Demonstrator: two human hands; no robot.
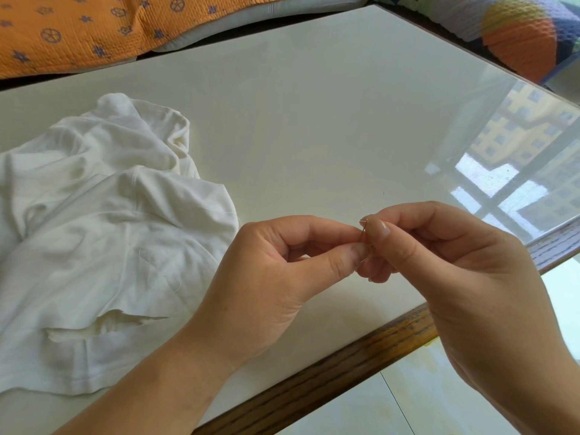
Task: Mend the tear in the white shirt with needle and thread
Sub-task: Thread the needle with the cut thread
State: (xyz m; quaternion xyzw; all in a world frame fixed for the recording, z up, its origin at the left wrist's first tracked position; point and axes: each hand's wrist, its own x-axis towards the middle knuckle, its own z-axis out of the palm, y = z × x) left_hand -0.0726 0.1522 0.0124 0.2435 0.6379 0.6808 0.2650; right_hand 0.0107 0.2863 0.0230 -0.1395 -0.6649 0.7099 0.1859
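1. The desk (314, 120) reaches out beneath and to the right of the shirt (110, 215).
2. The shirt lies crumpled, untouched by either hand.
3. Our left hand (276, 277) hovers just right of the shirt, with thumb and forefinger pinching the needle's lower end.
4. Our right hand (455, 271) is farther right of the shirt. Its fingertips are pinched together at the needle's top, on the thread, we judge.
5. The tear (125, 321) gapes in the shirt's near part, running side to side. It lies down-left of both hands, and the left hand is nearer.
6. The needle (363, 231) stands nearly upright, well apart from the shirt.
7. The thread is too fine to make out, so we cannot tell whether it has passed the eye.
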